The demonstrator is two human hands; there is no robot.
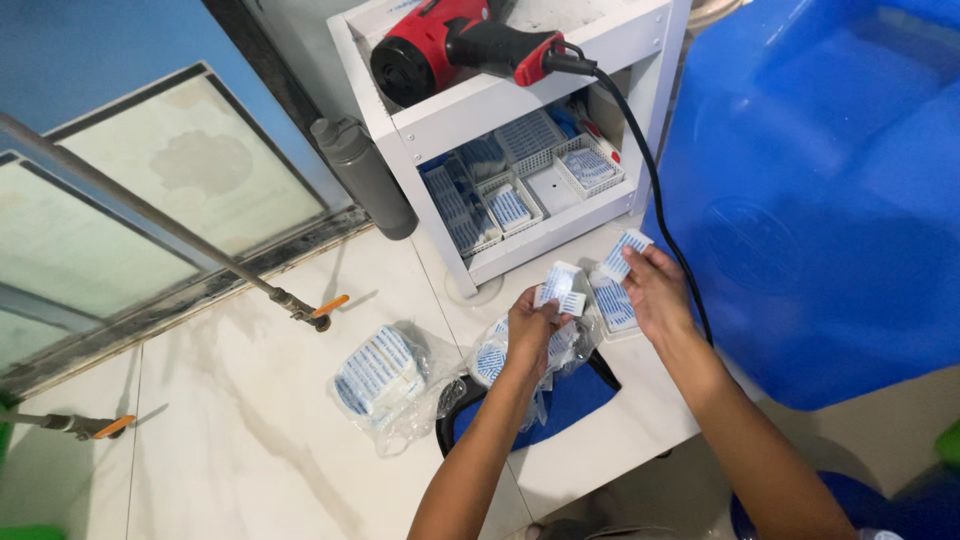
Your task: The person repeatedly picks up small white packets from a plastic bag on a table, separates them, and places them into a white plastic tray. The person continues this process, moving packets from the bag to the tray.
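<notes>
A person's left hand (532,322) and right hand (655,290) sort small white-and-blue sachets over a pale marble-look surface (260,420), beside a large blue drum (830,190) at three o'clock. The left fingers are pinched on a white sachet (560,285) above a torn clear bag of sachets (520,350); the right fingers are clamped on a blue-striped sachet (627,250) at one o'clock from that bag. A second, sealed bag of sachets (380,372) lies at nine o'clock of the hands. In the white shelf unit (520,100) at twelve o'clock, small mesh baskets (560,165) hold more blue-printed sachets. Likely trouble: the red power tool (450,40) sits at the shelf's top edge with its black cord (650,170) trailing past the right wrist, so a snag could drag it down; loose sachets (612,305) near the surface's edge could slide off.
</notes>
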